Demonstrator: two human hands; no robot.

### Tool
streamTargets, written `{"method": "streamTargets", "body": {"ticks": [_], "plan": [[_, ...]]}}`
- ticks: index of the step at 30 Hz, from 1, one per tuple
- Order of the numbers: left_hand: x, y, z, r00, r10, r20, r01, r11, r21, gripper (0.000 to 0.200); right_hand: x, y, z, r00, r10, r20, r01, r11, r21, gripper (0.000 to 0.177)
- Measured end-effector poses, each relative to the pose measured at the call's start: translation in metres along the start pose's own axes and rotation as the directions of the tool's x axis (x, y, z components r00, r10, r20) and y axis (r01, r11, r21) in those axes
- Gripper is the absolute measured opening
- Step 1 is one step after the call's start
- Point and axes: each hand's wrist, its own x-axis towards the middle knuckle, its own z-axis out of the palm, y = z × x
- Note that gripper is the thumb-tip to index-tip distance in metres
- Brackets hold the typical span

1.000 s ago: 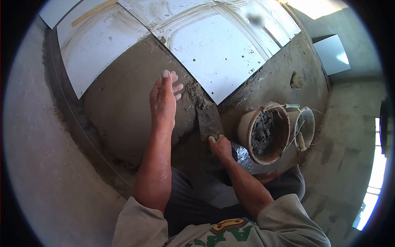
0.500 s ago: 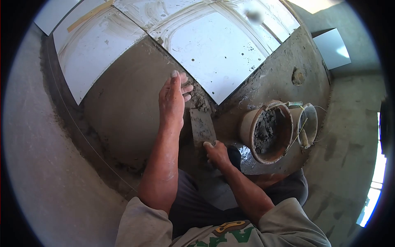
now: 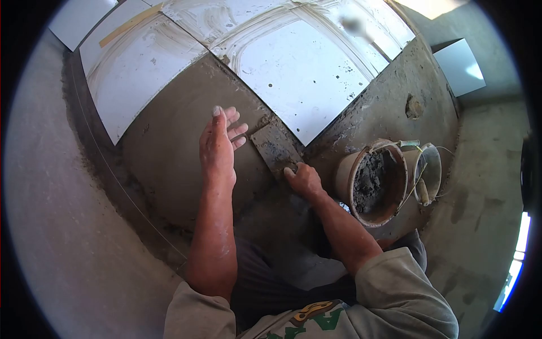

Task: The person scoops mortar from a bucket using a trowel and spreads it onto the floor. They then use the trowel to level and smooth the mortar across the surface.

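My right hand (image 3: 305, 179) grips a flat rectangular trowel (image 3: 275, 146) smeared with wet mortar. The blade lies tilted at the mortar bed, close to the edge of a white floor tile (image 3: 299, 79). Beside the blade, my left hand (image 3: 220, 138) is raised over the smooth grey mortar bed (image 3: 169, 124), fingers spread and holding nothing. Some loose mortar (image 3: 274, 120) sits between the trowel's far end and the tile edge. The trowel's handle is mostly covered by my right fingers.
A bucket of mortar (image 3: 370, 181) stands at my right, with a smaller bucket (image 3: 432, 175) behind it. A string (image 3: 113, 175) runs along the left wall. A white tile piece (image 3: 460, 68) leans at the far right wall. A wooden strip (image 3: 130, 25) lies on the left tile.
The trowel has moved up and left and turned, its blade now slanting along the tile edge. My left hand has shifted left, away from the tile. The view has moved slightly.
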Motion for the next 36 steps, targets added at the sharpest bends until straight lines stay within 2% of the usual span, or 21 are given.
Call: {"method": "streamTargets", "body": {"ticks": [4, 7, 13, 16, 19, 22, 28, 30, 31, 33, 36], "plan": [[0.000, 0.003, -0.014, 1.000, 0.014, -0.027, -0.014, 1.000, 0.006, 0.064, 0.004, 0.015, 0.000, 1.000, -0.027, -0.003, 0.027, 1.000, -0.010, 0.052], [-0.005, 0.007, -0.017, 0.998, 0.020, -0.055, -0.019, 1.000, 0.022, 0.064, 0.006, 0.025, 0.007, 0.996, -0.057, -0.075, 0.057, 0.998, 0.010, 0.051], [-0.014, 0.009, -0.014, 1.000, 0.020, 0.000, -0.020, 1.000, 0.017, 0.065, 0.008, 0.029, 0.006, 0.992, -0.083, -0.097, 0.083, 0.997, -0.001, 0.051], [-0.016, 0.009, -0.015, 1.000, 0.002, 0.006, -0.002, 1.000, 0.023, 0.065, -0.005, 0.022, -0.004, 0.995, -0.078, -0.060, 0.080, 0.997, 0.018, 0.050], [-0.016, 0.010, -0.015, 0.999, 0.026, -0.022, -0.025, 1.000, 0.017, 0.064, -0.009, 0.018, -0.010, 0.988, -0.145, -0.043, 0.145, 0.989, 0.004, 0.050], [-0.017, 0.011, -0.016, 0.999, 0.031, -0.007, -0.031, 0.999, 0.025, 0.065, 0.014, 0.004, -0.017, 0.993, -0.113, -0.036, 0.115, 0.993, 0.036, 0.052], [-0.022, 0.012, -0.020, 0.999, 0.032, -0.010, -0.032, 0.998, 0.056, 0.066, 0.046, -0.015, -0.035, 0.997, -0.039, 0.070, 0.038, 0.999, 0.016, 0.055], [-0.023, 0.013, -0.020, 0.999, 0.036, -0.026, -0.034, 0.997, 0.063, 0.066, 0.050, -0.014, -0.040, 0.993, 0.001, 0.119, -0.008, 0.998, 0.063, 0.056], [-0.023, 0.013, -0.021, 0.999, 0.034, -0.029, -0.032, 0.998, 0.063, 0.066, 0.055, -0.009, -0.035, 0.993, 0.000, 0.121, -0.008, 0.998, 0.062, 0.056], [-0.022, 0.012, -0.018, 0.999, 0.032, -0.008, -0.031, 0.997, 0.069, 0.066, 0.064, 0.001, -0.027, 0.993, -0.119, 0.013, 0.119, 0.992, -0.043, 0.048], [-0.024, 0.012, -0.015, 0.999, 0.033, 0.007, -0.033, 0.996, 0.078, 0.066, 0.066, 0.002, -0.029, 0.993, -0.063, 0.105, 0.060, 0.998, 0.033, 0.056]]}}
